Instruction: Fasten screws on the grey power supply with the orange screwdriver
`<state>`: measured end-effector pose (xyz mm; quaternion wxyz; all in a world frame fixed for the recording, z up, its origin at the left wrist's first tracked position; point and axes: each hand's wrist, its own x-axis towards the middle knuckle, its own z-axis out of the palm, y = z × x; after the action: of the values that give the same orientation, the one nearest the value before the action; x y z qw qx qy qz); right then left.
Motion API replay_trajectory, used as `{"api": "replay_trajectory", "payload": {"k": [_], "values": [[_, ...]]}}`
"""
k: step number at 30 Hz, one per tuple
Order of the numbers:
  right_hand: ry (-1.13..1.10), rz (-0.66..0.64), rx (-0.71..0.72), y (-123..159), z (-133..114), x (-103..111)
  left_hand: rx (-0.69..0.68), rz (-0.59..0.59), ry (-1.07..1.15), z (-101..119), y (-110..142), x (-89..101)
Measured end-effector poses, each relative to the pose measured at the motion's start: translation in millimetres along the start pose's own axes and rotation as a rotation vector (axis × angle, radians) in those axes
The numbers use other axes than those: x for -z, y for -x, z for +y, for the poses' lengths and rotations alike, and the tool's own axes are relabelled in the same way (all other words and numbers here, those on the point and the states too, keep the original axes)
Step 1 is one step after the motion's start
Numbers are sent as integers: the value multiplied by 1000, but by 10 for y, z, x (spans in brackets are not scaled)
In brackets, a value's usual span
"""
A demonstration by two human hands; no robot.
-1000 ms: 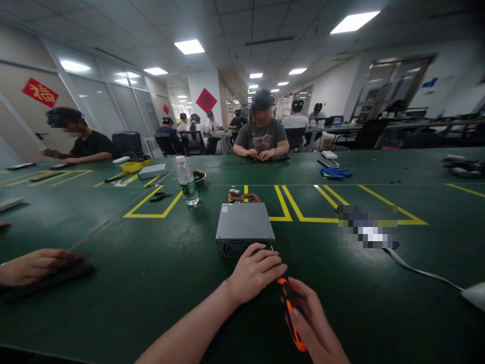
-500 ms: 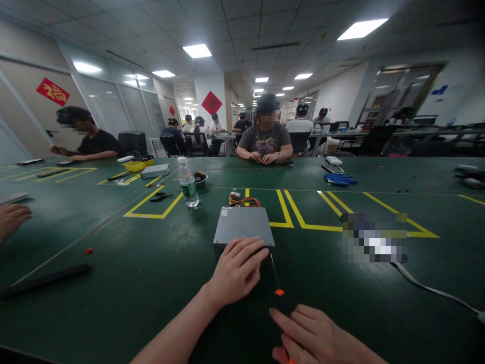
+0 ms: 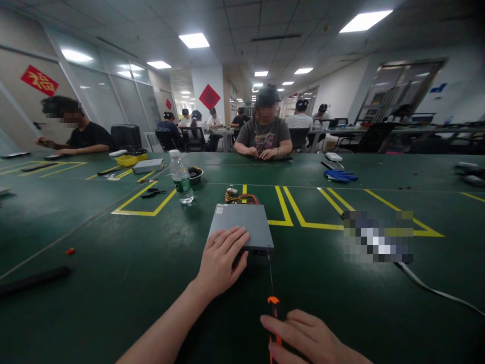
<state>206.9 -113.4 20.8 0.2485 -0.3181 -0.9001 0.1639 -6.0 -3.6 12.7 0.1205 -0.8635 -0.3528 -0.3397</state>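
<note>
A grey metal computer power supply (image 3: pixel 252 217) lies flat on the table, its bundle of coloured wires (image 3: pixel 242 196) coming out behind. My left hand (image 3: pixel 223 258) grips its near left part, fingers over the top and thumb down by the front face. My right hand (image 3: pixel 303 336) is closed around the black and orange handle of a screwdriver (image 3: pixel 273 308). The thin shaft points away from me and reaches the front right corner of the power supply. Whether the tip sits in a screw is too small to tell.
A water bottle (image 3: pixel 182 179) stands at the back left, beside a metal bowl (image 3: pixel 195 175). Black pliers (image 3: pixel 152 193) and a small orange piece (image 3: pixel 70 251) lie left. Blue gloves (image 3: pixel 341 176) and a blurred-out object with a cable (image 3: pixel 435 289) lie right. A person (image 3: pixel 263 136) sits opposite.
My left hand has slid left along the power supply, off its front right corner. The screwdriver stands straighter in my right hand. The view has shifted slightly; a hand at the left edge is gone.
</note>
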Motion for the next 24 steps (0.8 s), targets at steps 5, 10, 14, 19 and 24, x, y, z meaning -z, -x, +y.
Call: {"api": "replay_trajectory", "payload": {"k": [5, 10, 14, 19, 24], "values": [[73, 88, 135, 157, 197, -208, 8, 1, -1, -2, -3, -17], [195, 50, 113, 126, 158, -229, 19, 8, -7, 3, -8, -36], [261, 121, 174, 65, 87, -149, 39, 34, -19, 5, 4, -63], [342, 206, 156, 88, 104, -174, 43, 63, -24, 18, 10, -79], [474, 306, 291, 22, 151, -216, 56, 69, -14, 44, 6, -76]]}}
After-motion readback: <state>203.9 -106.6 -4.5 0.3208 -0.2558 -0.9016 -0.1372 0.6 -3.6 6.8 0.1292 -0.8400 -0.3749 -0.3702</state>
